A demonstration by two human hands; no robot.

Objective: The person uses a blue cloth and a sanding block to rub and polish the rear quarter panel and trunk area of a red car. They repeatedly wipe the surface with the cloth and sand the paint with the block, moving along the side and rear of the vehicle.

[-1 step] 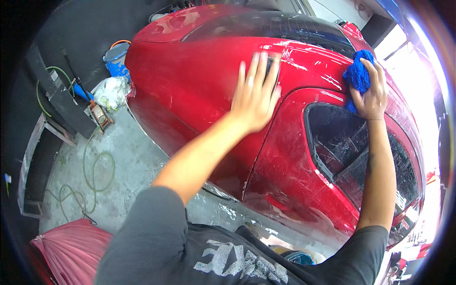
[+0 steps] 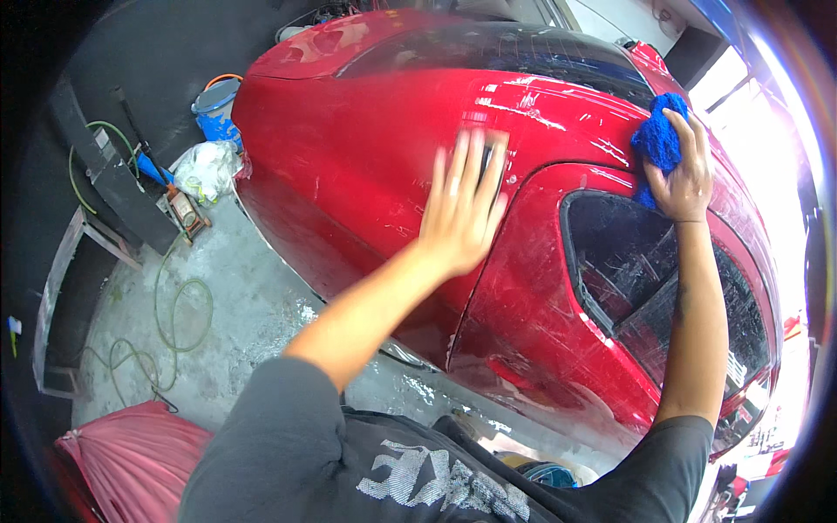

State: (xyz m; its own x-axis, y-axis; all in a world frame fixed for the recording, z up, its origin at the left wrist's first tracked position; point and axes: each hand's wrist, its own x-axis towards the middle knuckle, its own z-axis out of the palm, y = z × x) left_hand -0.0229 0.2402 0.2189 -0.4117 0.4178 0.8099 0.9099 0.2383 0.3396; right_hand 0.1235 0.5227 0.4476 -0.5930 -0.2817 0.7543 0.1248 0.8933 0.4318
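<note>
My left hand [image 2: 460, 205] lies over a small flat dark pad with a tan edge [image 2: 493, 155], pressing it against the red car's rear side panel [image 2: 349, 148]. Motion smears the fingers, and the palm hides much of the pad. My right hand [image 2: 687, 179] grips a bunched, wet-looking blue cloth [image 2: 657, 138] at the roof edge, above the side window [image 2: 615, 240]. White streaks and wet highlights mark the red paint between both hands. Behind the panel, the dark rear window [image 2: 514, 48] curves away.
Left of the car stand a blue bucket [image 2: 216, 109], a white plastic bag [image 2: 207, 170] and a floor jack [image 2: 186, 209]. A green hose [image 2: 179, 327] coils on the wet grey floor. Red fabric [image 2: 135, 458] bulges at the lower left.
My left hand has slid with the pad down the panel, toward me. My right hand keeps its place on the blue cloth.
</note>
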